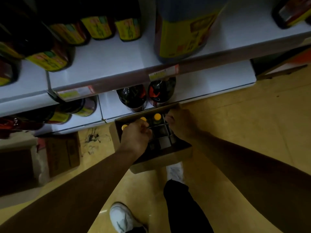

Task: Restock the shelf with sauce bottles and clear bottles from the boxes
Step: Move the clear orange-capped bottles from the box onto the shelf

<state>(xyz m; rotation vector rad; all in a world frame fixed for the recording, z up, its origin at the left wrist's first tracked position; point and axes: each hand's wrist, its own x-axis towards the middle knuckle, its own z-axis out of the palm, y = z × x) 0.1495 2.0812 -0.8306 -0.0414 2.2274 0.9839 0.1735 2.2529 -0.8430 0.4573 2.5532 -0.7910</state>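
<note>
The left hand (135,137) is lowered into the open brown cardboard box with grey dividers (178,155), which stands on the floor just in front of the lowest white shelf board (210,83). Its fingers are curled narrow, and they seem to be closed on the neck of a dark sauce bottle with a yellow cap, but the grip itself is covered by the back of the hand, so it cannot be told for sure. The right hand (180,122) is placed at the far right rim of the box, with fingers bent over the edge; whether it presses the box or only rests there is not shown.

Three yellow round caps (157,116) are seen beyond the left hand, in the far row of cells. The bottles stand upright, so their long axis points up toward the camera, and a straight lift is judged to be needed before any move toward the shelf. The left hand is the nearer one to them.

The near cells look empty, though the light is poor. On the lowest shelf two dark bottles with red labels (133,98) stand just behind the box, with free space to their right. The picture is blurred, and the labels are not readable.
</note>
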